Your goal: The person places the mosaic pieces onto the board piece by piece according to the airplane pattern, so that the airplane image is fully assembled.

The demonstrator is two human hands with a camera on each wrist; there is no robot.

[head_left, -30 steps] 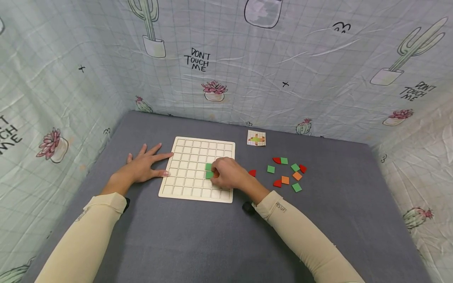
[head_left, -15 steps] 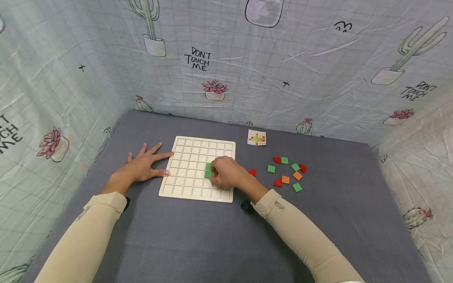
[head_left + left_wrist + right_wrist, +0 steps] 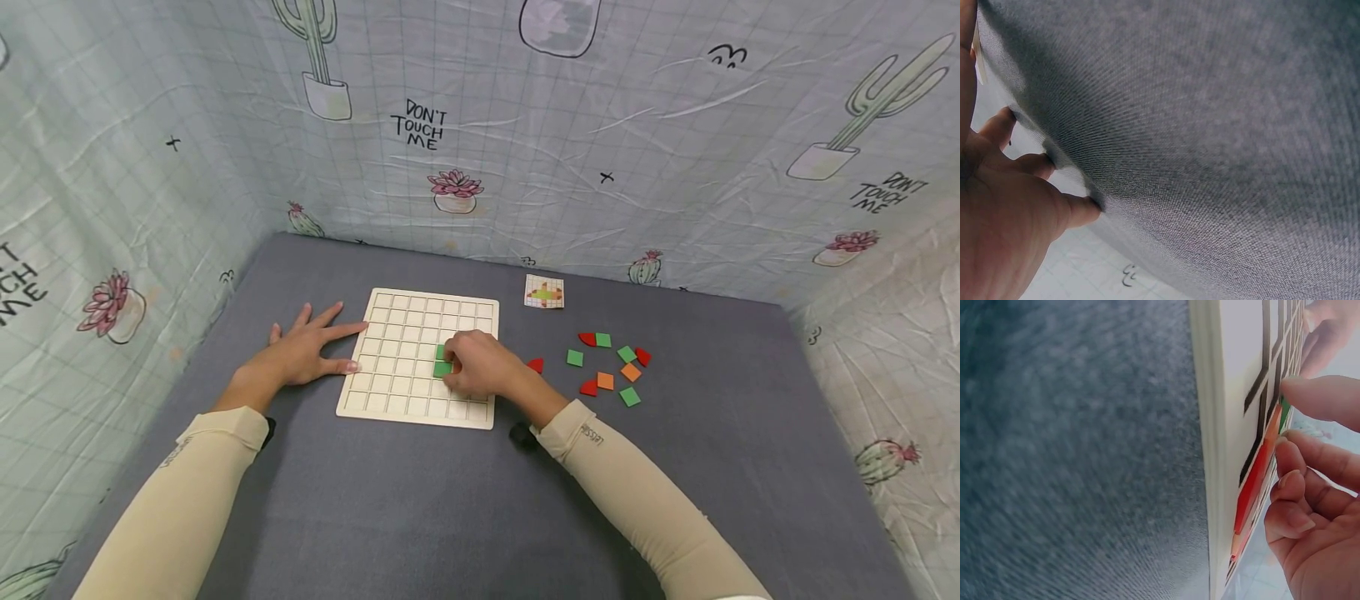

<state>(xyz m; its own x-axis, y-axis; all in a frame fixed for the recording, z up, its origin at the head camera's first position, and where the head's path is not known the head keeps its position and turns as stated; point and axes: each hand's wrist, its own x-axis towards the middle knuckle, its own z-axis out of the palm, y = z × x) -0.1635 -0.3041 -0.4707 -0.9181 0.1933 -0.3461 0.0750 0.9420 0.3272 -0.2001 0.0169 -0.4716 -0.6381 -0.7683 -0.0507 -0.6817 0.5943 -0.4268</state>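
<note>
A pale gridded board lies on the grey cloth. My left hand is spread at its left side, with thumb and forefinger on the board's edge. Over the board's right half, my right hand pinches a green square tile between thumb and forefinger, the other fingers curled in. Two green square tiles show left of those fingertips in the head view. Beside the pinched tile, in the right wrist view, are an orange tile and a red tile, lying on the board. The hand hides part of them from above.
Loose green, orange and red tiles are scattered on the cloth right of the board. Behind them lies a small picture card with a coloured pattern. Patterned fabric hangs around the table's back and sides.
My right hand has shifted very slightly left, and the green tiles beside its fingertips have edged left too. The left hand stays in place on the board's edge.
</note>
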